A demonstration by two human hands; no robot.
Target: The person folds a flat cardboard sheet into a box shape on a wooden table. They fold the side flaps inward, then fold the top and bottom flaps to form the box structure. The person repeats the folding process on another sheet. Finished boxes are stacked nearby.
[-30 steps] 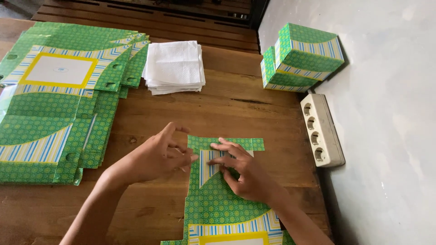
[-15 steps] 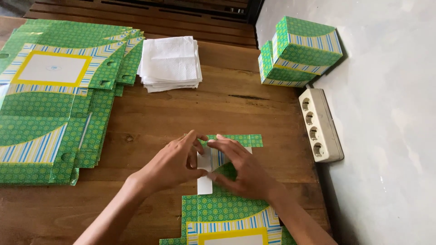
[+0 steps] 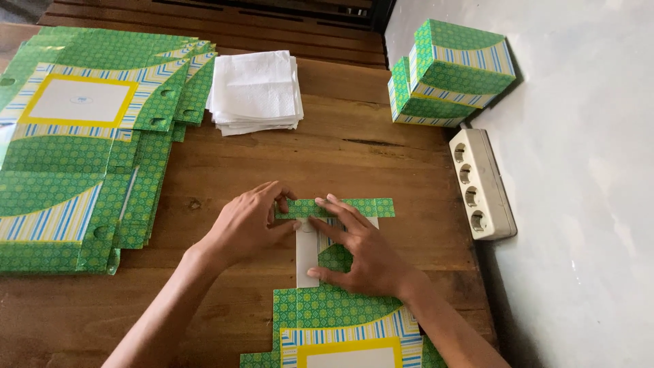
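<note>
Both hands sit flat on the green box blank (image 3: 340, 313) at the near table (image 3: 381, 163) edge. Left hand (image 3: 248, 225) pins the top flap (image 3: 340, 207) – its length runs left-right – while right hand (image 3: 354, 249), fingers spread, presses the fold just below, so both are equally close.

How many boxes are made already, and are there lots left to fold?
Done: two folded green boxes stacked by the wall. In hand: the left hand and right hand press a flap of one flat box sheet. Left: a pile of flat sheets and the napkins.
</note>
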